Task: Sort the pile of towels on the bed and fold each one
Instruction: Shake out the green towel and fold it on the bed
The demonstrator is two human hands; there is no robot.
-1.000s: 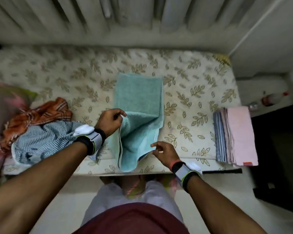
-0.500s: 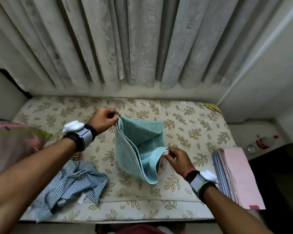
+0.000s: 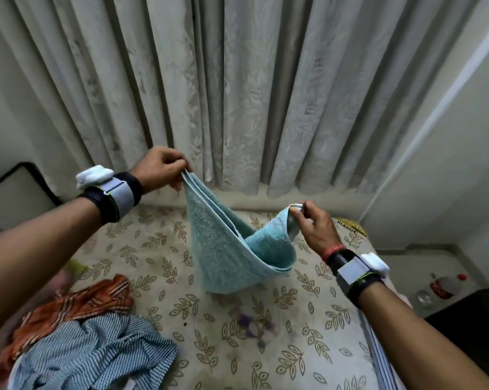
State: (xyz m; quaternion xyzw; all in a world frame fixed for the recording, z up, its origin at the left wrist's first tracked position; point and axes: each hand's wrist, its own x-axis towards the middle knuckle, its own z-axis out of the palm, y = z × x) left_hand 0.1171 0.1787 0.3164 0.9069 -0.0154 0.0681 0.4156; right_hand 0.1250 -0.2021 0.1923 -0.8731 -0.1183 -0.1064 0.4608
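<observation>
My left hand (image 3: pixel 160 167) pinched one end of the single teal towel (image 3: pixel 223 249) and my right hand (image 3: pixel 315 226) pinched the other, so it hung as a doubled sling over the middle of the bed (image 3: pixel 294 333). Two unfolded pieces, an orange striped cloth (image 3: pixel 77 302) and a blue striped cloth (image 3: pixel 97 353), lay heaped at the bed's near left corner.

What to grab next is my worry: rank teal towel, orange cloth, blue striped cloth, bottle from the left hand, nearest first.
1. Teal towel: in the left hand.
2. Orange cloth: lower left.
3. Blue striped cloth: below that.
4. Bottle: far right, off bed.
</observation>
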